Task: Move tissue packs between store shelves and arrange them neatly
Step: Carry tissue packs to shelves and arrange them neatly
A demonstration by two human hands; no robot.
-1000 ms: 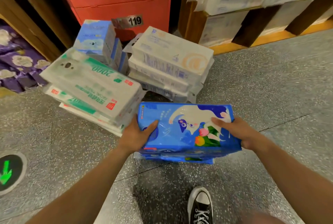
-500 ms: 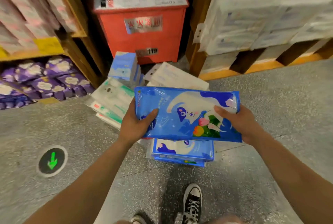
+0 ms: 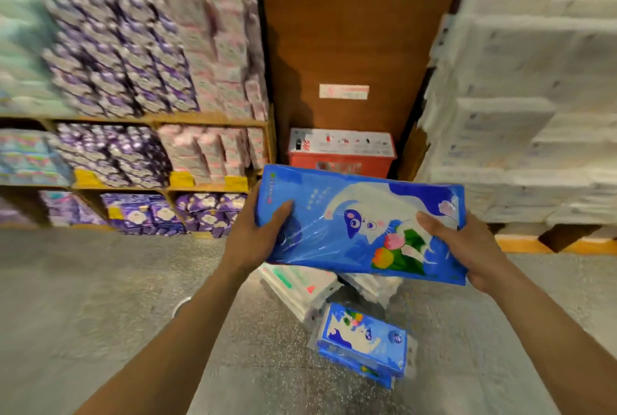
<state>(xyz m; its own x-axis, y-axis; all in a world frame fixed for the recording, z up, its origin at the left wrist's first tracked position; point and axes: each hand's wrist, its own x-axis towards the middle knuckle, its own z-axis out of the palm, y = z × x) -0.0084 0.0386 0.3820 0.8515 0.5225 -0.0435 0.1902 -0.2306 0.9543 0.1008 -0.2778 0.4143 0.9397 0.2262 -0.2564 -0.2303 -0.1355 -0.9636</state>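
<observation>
In the head view, a blue tissue pack (image 3: 360, 224) printed with a white cat and tulips is held up in the air between the two hands, its long side running across from one to the other and its printed face turned upward. The left hand (image 3: 257, 237) is closed around the pack's left end, the thumb laid on top and the fingers hidden beneath. The right hand (image 3: 467, 247) is clamped on the right end in the same way, thumb pressed on the printed face near the tulips, fingers out of sight under the pack. Below the hands, on the speckled grey floor (image 3: 100, 297), a small stack of matching blue packs (image 3: 364, 341) is seen, and just beyond it, partly covered by the held pack, white packs with green and red print (image 3: 300, 284) are lying tilted. Ahead of the hands, a red box (image 3: 340, 154) is set against a brown wooden panel (image 3: 354, 30). To the left of the left hand, wooden shelves (image 3: 160, 120) are filled with purple, pink and pale blue packs, strongly blurred. To the right of the right hand, stacked white packs (image 3: 527, 97) are piled on a low wooden base, also blurred, so that no print on them can be read.
</observation>
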